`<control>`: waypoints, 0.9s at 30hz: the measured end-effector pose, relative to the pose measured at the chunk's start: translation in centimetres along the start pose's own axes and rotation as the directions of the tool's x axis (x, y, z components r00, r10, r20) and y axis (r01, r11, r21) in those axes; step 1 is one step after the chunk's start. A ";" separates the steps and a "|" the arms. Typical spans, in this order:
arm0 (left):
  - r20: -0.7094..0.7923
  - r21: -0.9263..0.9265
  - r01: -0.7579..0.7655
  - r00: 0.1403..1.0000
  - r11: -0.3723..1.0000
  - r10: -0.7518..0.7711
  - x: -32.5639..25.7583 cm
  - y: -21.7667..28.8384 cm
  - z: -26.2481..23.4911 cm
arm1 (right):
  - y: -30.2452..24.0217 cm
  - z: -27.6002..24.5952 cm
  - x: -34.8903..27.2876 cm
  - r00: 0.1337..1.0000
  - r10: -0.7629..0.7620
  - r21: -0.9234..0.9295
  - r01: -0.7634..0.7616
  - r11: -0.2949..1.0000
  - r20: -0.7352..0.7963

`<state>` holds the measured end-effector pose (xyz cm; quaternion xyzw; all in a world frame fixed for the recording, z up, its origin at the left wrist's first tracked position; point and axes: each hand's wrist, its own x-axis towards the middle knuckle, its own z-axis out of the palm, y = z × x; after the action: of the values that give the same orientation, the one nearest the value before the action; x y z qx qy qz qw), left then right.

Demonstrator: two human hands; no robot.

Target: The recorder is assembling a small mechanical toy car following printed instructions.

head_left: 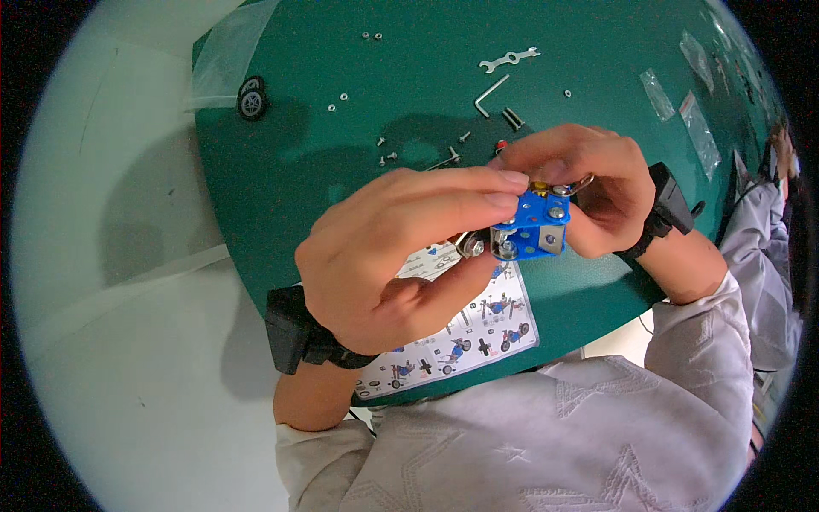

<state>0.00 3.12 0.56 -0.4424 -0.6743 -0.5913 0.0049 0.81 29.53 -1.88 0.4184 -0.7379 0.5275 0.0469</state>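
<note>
Tabletop first: we had the round green table [341, 51] filling most of the view, with the printed instruction sheet [478, 328] lying at its near edge, partly under our hands.

Both hands were raised just above that sheet, meeting over the middle of the table. Our left hand [401, 256] came in from the near left, wrist bent so the fingers pointed right. The thumb and fingertips were closed on the left end of the small blue perforated bracket assembly [536, 226]. Our right hand [589, 183] curled in from the far right, fingers folded over the top and right side of the same piece, so it was pinched from both ends. Couldn't really tell what the right fingertips were pressing on, since they hid it.

The key bit: the assembly sat between the two grips, slightly nearer the right palm. Its long axis ran roughly left to right, and a silver bolt and nut stuck out at the lower left toward the left thumb.

Further off on the far side lay the flat spanner [509, 59], the hex key [490, 96] just near of it, two small black wheels [251, 98] at the far left, and loose nuts and screws [388, 154] scattered between.
</note>
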 end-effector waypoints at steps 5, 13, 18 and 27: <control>-0.020 0.009 -0.023 1.000 1.000 0.023 -0.3 -0.2 0.1 | 1.0 1.8 0.3 0.987 -0.052 0.093 0.066 0.993 -0.149; -0.049 0.214 -0.038 0.998 0.976 0.049 -0.1 0.0 0.0 | 0.1 1.1 0.8 0.998 -0.003 0.044 0.006 0.999 -0.069; -0.046 0.216 0.187 0.982 0.958 -0.182 0.2 1.3 0.1 | 0.0 1.9 0.0 0.987 0.069 0.073 -0.058 0.996 -0.144; -0.144 0.111 0.267 0.957 0.957 -0.250 -0.9 0.8 0.6 | -1.4 2.5 0.4 0.859 0.512 0.700 -0.375 0.608 0.015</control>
<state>1.30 2.96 0.52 -0.3101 -0.7615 -0.5692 -0.0005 2.40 27.16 -1.71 0.1573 -0.5644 0.7916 -0.1733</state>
